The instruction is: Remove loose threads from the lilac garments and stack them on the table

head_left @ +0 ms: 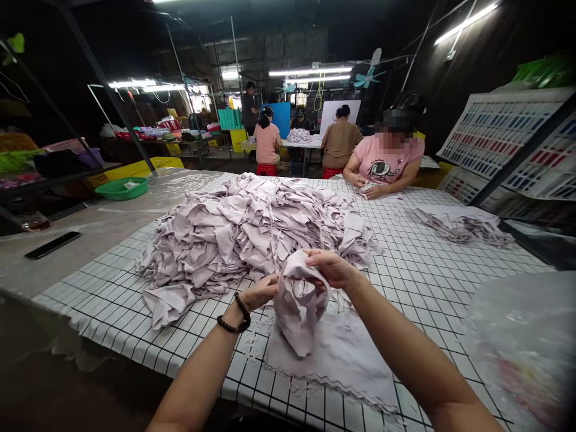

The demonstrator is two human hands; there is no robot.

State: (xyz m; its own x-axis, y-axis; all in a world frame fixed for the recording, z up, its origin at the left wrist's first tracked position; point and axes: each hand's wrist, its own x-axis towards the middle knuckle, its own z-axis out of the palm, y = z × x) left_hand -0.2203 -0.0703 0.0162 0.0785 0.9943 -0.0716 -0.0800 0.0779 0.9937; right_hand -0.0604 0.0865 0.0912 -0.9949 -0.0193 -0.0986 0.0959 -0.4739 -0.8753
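Note:
My left hand point(260, 292), with a dark bracelet on its wrist, pinches the left edge of a pale lilac fabric piece point(297, 306) held above the table. My right hand point(330, 266) grips the top of the same piece from the right, fingers closed over it. The piece hangs crumpled between both hands. Beneath it lies a flat stack of lilac pieces point(342, 360) near the table's front edge. Just beyond my hands sits a big heap of the same lilac fabric point(243, 234).
The table wears a white cloth with a black grid point(432, 270). A person in a pink shirt point(382, 162) works across it, with a smaller fabric pile point(463, 225) to the right. A phone point(53, 245) and green basin point(121, 188) lie left. A plastic bag point(526, 342) sits right.

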